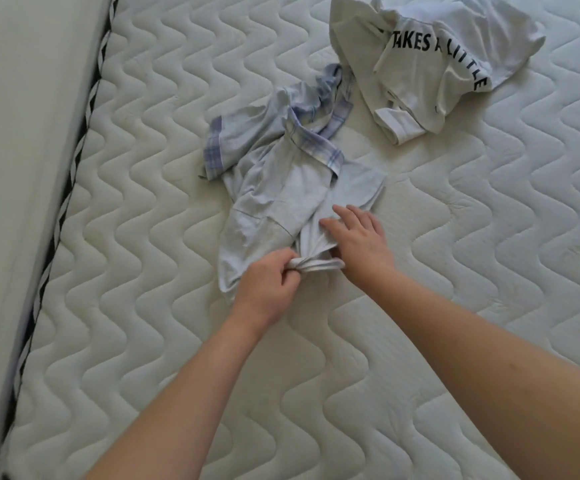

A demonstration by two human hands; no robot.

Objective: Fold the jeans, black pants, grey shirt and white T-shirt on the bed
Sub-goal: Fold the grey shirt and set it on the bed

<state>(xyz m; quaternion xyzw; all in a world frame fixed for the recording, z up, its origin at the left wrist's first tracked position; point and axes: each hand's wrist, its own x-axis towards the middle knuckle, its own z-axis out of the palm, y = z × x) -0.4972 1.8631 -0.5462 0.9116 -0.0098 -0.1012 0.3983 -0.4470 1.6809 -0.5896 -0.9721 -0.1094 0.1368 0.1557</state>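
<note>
Cloth is the whole matter here, and it is thin, light and very soft. The grey shirt lies crumpled near the middle of the bed, with checked trim at its collar and sleeve. It has no stiffness, so I judge it will sag and bunch wherever it is lifted by one point only.

The left hand pinches a gathered roll of the lower hem; its grip is narrow and holds this cloth. The right hand lies flat on the shirt just beside it, fingers nearly straight, pressing and holding nothing.

The quilted surface probably gives some friction, so the shirt should not slide much when it is smoothed. Better places to take hold are, I think, the two hem corners or the shoulder seams, pulled apart to spread the body flat.

The white T-shirt, with black letters, lies crumpled farther away to the right, not yet folded. Jeans and black pants are not in view.
</note>
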